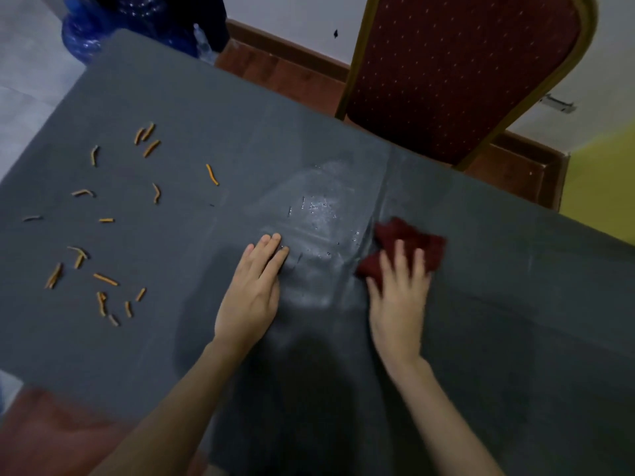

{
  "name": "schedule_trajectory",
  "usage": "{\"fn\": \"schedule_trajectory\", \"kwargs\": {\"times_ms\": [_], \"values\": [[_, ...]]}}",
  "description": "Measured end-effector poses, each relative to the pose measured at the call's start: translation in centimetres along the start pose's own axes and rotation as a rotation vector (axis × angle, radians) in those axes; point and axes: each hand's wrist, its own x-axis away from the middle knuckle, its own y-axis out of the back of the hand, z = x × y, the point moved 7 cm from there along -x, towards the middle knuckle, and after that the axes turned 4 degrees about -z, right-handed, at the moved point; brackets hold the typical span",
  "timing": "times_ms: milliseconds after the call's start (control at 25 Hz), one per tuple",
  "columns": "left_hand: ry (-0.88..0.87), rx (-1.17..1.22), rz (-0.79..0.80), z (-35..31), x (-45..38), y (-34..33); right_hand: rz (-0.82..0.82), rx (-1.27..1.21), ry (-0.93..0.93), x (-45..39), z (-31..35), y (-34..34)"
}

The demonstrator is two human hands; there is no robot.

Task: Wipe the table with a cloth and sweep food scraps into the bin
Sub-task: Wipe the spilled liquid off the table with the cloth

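Note:
A dark red cloth point(417, 240) lies bunched on the grey table point(213, 132), right of centre. My right hand point(398, 297) presses on its near part, fingers spread and blurred. A wet, shiny patch point(319, 214) sits just left of the cloth. My left hand point(254, 293) lies flat on the table at the patch's near left edge, fingers together, holding nothing. Several orange food scraps point(103, 235) are scattered over the left part of the table. A blue bin bag point(89, 32) shows beyond the far left corner of the table.
A red padded chair with a gold frame point(457, 73) stands against the table's far edge. A wooden skirting point(292, 67) runs along the white wall behind. A fold line in the table cover point(381, 197) runs near the cloth.

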Motion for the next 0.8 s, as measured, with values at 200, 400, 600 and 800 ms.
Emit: {"fn": "schedule_trajectory", "kwargs": {"times_ms": [200,400,600,800], "values": [[0.153,0.153,-0.120,1.4,0.1,0.8,0.130,-0.026,0.705,1.6,9.2,-2.1],[0.096,0.141,-0.075,0.9,-0.1,1.3,0.145,0.100,0.586,-0.4,-3.6,1.4],[0.044,-0.055,-0.008,4.1,-0.5,2.9,0.067,0.011,0.246,-0.5,-2.3,1.2],[0.130,0.068,-0.099,5.7,-0.6,3.1,0.139,-0.052,0.811,1.9,12.4,-3.3]]}}
